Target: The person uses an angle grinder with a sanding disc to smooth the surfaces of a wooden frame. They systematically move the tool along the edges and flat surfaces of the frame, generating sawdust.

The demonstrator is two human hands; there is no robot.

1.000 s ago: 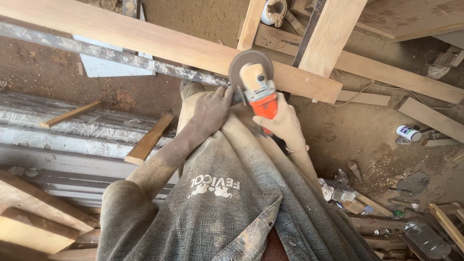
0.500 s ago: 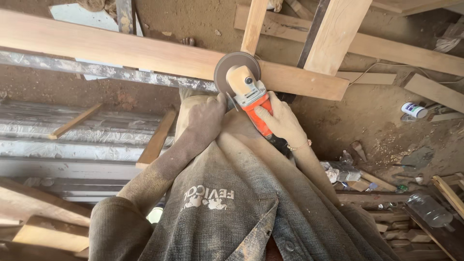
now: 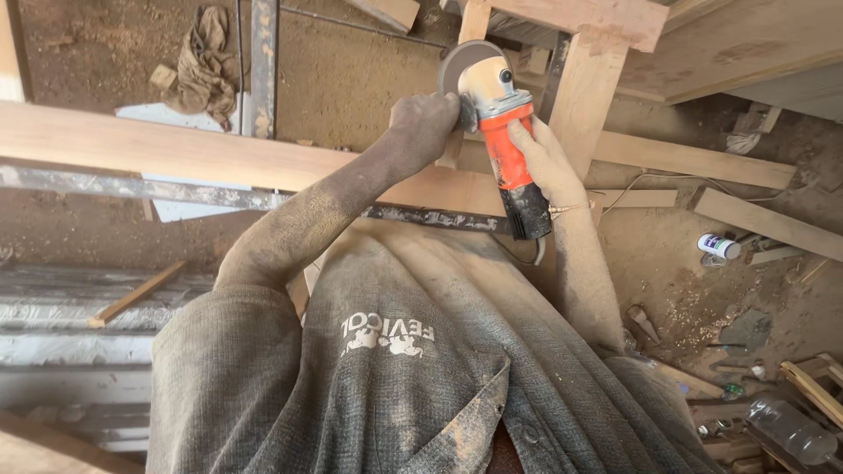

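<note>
Head view, looking down past a dusty grey knit shirt (image 3: 413, 386). Angle grinder (image 3: 505, 132): orange plastic body, cream gear head, black tail end, round flat grey-brown disc (image 3: 458, 63) at the top. Right hand (image 3: 546, 162) wrapped tight around the orange body, fingers curled on it, a thin bracelet at the wrist. Left hand (image 3: 423, 123) dusted with sawdust, fist closed at the grinder's left side near the head; whatever it grips there is hidden by the fingers, a side handle cannot be made out. The disc sits against a narrow pale wood upright (image 3: 472, 26); contact point hidden behind the disc. Just right of the grinder, a wider pale wood post (image 3: 584, 96). Below-left of the grinder a long smooth wood plank (image 3: 176, 149) runs across, with a rough grey metal bar (image 3: 114, 180) along its lower edge. Far right of the grinder, a small white can (image 3: 718, 246) on the sawdust-covered dirt floor (image 3: 369, 79). Upper left, a crumpled tan rag (image 3: 204, 61). Bottom right, a clear plastic bottle (image 3: 786, 428), partly cut off.
</note>
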